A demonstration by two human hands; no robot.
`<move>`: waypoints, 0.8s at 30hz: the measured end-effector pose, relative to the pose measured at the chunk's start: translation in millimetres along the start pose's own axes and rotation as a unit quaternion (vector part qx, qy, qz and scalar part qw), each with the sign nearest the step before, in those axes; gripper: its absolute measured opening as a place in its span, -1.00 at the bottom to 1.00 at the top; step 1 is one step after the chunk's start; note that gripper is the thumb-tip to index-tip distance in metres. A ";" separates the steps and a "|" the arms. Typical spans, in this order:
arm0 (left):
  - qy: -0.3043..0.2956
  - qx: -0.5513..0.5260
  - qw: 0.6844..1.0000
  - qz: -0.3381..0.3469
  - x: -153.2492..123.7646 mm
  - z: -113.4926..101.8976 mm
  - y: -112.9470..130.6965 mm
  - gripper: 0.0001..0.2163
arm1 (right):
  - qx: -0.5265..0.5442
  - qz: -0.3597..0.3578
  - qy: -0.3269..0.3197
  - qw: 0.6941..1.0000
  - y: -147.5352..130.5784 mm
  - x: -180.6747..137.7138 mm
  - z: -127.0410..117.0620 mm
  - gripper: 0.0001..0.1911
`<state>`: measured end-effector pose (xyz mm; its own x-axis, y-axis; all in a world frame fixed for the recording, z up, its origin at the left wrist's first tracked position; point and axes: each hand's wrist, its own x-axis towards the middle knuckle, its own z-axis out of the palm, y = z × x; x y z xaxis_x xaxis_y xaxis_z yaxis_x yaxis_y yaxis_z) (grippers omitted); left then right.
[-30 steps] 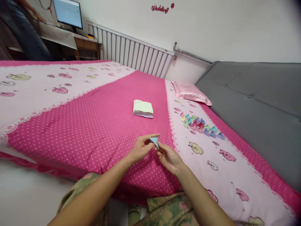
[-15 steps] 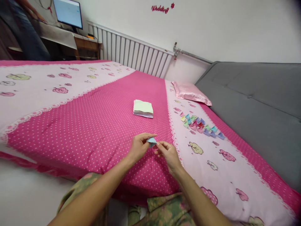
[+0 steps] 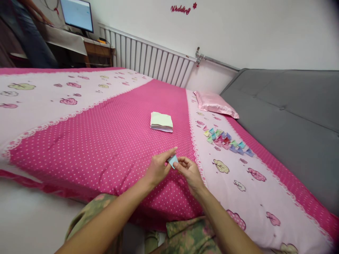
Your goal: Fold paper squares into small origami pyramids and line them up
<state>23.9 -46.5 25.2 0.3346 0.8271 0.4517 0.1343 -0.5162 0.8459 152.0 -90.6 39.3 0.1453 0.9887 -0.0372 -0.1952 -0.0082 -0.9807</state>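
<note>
A small piece of folded light-blue paper (image 3: 173,161) is held between my two hands, above the near part of the bed. My left hand (image 3: 159,168) grips its left side, index finger stretched along the top. On the right side, my right hand (image 3: 188,172) pinches the paper with the thumb in front and the fingers behind. Beyond my hands lies a stack of square paper sheets (image 3: 161,121), pale green on top. Several small folded paper pieces (image 3: 225,141) in many colours sit grouped to the right.
The bed's pink dotted cover (image 3: 106,141) stretches under everything. A pink pillow (image 3: 215,104) and a grey headboard (image 3: 286,113) stand at the right. A white radiator (image 3: 148,56) runs along the wall. At far left a person (image 3: 34,38) is by a desk with a monitor (image 3: 76,16).
The blue paper has turned in my fingers and now shows a flat, squarish face where it looked like a triangle. My right thumb has moved onto its front.
</note>
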 end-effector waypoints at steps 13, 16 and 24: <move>-0.135 -0.256 0.944 -0.159 8.4 6.7 1.2 -0.75 | -0.007 -0.027 0.078 0.997 1.9 6.4 -9.5 -0.72; -0.133 -0.262 0.935 -0.197 9.0 5.7 2.0 -0.73 | -0.033 -0.031 0.093 0.995 1.9 7.7 -12.2 -0.70; -0.121 -0.225 0.940 -0.226 9.5 2.7 -0.9 -0.75 | -0.076 -0.042 0.075 0.993 5.3 7.4 -11.6 -0.76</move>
<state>29.5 -38.7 28.0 0.5473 0.8369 -0.0135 -0.0763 0.0660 0.9949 163.2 -85.1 31.6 0.2998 0.9536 0.0285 -0.0295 0.0391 -0.9988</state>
